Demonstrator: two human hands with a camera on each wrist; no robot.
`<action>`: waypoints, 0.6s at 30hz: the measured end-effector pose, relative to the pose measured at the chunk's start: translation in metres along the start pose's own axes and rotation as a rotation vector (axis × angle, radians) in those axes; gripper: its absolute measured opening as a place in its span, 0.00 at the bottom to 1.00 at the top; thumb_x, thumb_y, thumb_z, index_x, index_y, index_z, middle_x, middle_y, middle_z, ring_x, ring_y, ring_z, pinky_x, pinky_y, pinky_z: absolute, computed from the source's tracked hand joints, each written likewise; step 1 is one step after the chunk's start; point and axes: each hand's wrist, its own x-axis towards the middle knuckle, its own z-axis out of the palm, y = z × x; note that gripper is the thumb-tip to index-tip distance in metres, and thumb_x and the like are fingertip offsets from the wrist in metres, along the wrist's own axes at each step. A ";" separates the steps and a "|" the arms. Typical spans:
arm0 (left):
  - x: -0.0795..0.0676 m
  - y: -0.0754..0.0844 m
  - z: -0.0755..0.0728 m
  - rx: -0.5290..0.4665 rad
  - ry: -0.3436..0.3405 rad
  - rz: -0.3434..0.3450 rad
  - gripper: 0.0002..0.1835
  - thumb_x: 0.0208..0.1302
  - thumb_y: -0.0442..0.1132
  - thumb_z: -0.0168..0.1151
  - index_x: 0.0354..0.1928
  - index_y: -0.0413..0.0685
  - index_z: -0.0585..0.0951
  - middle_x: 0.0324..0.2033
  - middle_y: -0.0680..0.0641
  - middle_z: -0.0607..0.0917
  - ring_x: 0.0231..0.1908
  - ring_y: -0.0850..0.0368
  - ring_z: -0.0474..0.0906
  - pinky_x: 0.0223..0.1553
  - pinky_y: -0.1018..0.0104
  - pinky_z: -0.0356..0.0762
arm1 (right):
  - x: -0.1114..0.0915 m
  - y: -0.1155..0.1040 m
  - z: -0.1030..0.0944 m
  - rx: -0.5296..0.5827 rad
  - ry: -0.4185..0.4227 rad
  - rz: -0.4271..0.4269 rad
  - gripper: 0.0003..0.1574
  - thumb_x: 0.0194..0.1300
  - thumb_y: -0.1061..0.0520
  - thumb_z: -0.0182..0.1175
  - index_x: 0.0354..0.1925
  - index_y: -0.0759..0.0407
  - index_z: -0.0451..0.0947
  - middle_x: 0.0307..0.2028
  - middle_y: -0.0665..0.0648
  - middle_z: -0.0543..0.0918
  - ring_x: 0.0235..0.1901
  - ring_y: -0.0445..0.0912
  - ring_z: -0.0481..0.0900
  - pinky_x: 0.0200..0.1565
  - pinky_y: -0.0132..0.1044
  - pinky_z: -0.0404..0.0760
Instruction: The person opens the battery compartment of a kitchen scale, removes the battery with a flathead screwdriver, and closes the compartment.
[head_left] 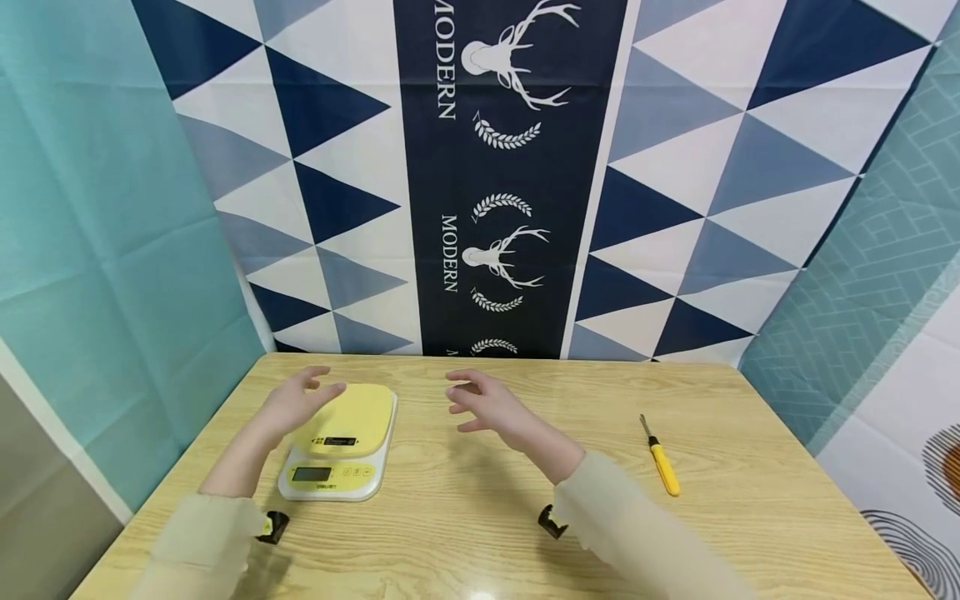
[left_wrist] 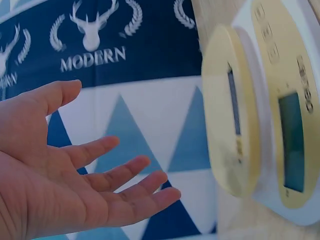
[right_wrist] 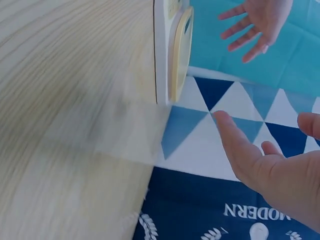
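A yellow and white digital kitchen scale (head_left: 339, 442) lies on the left part of the wooden table, its display dark. Over its upper left side hovers my left hand (head_left: 294, 402), fingers loosely spread and holding nothing; the left wrist view shows the palm (left_wrist: 60, 190) with the scale (left_wrist: 232, 115) off to the right. My right hand (head_left: 491, 407) is raised above the table's middle, to the right of the scale, its fingers relaxed and apart with nothing in them. In the right wrist view the scale (right_wrist: 172, 55) stands beyond that hand (right_wrist: 280, 170).
On the right of the table (head_left: 465, 533) lies a screwdriver (head_left: 662, 460) with a yellow handle. A patterned cloth (head_left: 495, 167) with deer heads and triangles hangs along the table's back edge. Teal curtains (head_left: 112, 208) close off the left side.
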 end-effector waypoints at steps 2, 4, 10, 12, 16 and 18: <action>0.004 -0.007 -0.004 -0.061 -0.032 -0.041 0.42 0.67 0.61 0.48 0.71 0.38 0.53 0.65 0.25 0.58 0.61 0.28 0.60 0.54 0.35 0.69 | 0.007 0.001 0.006 0.065 -0.007 0.033 0.30 0.70 0.53 0.52 0.66 0.61 0.62 0.60 0.66 0.70 0.55 0.59 0.75 0.47 0.50 0.83; 0.007 -0.015 -0.007 -0.126 -0.066 -0.079 0.43 0.68 0.62 0.47 0.72 0.38 0.51 0.66 0.26 0.55 0.62 0.28 0.58 0.54 0.36 0.70 | 0.014 0.002 0.012 0.124 -0.010 0.065 0.30 0.69 0.54 0.52 0.66 0.61 0.61 0.61 0.66 0.69 0.54 0.59 0.75 0.46 0.50 0.83; 0.016 -0.035 -0.011 -0.274 -0.137 -0.162 0.45 0.67 0.65 0.44 0.72 0.38 0.48 0.67 0.28 0.54 0.63 0.29 0.56 0.53 0.42 0.73 | 0.032 0.010 0.031 0.269 -0.011 0.139 0.28 0.71 0.54 0.51 0.65 0.61 0.61 0.60 0.68 0.69 0.55 0.62 0.74 0.47 0.51 0.83; 0.018 -0.041 -0.012 -0.308 -0.143 -0.188 0.45 0.67 0.64 0.44 0.72 0.37 0.48 0.66 0.28 0.56 0.62 0.30 0.58 0.52 0.45 0.73 | 0.036 0.014 0.037 0.316 -0.010 0.161 0.28 0.71 0.53 0.50 0.65 0.62 0.61 0.60 0.68 0.69 0.56 0.62 0.73 0.48 0.51 0.82; 0.022 -0.053 -0.011 -0.386 -0.154 -0.244 0.45 0.68 0.63 0.44 0.72 0.37 0.47 0.66 0.27 0.55 0.60 0.35 0.61 0.50 0.51 0.73 | 0.043 0.022 0.048 0.408 -0.007 0.187 0.30 0.71 0.53 0.49 0.66 0.65 0.59 0.60 0.70 0.69 0.57 0.64 0.71 0.49 0.52 0.81; 0.023 -0.058 -0.011 -0.426 -0.159 -0.274 0.45 0.68 0.63 0.44 0.73 0.37 0.44 0.66 0.28 0.55 0.59 0.37 0.62 0.49 0.53 0.74 | 0.046 0.027 0.054 0.455 0.003 0.206 0.31 0.70 0.54 0.50 0.66 0.66 0.58 0.59 0.70 0.69 0.57 0.65 0.72 0.50 0.53 0.80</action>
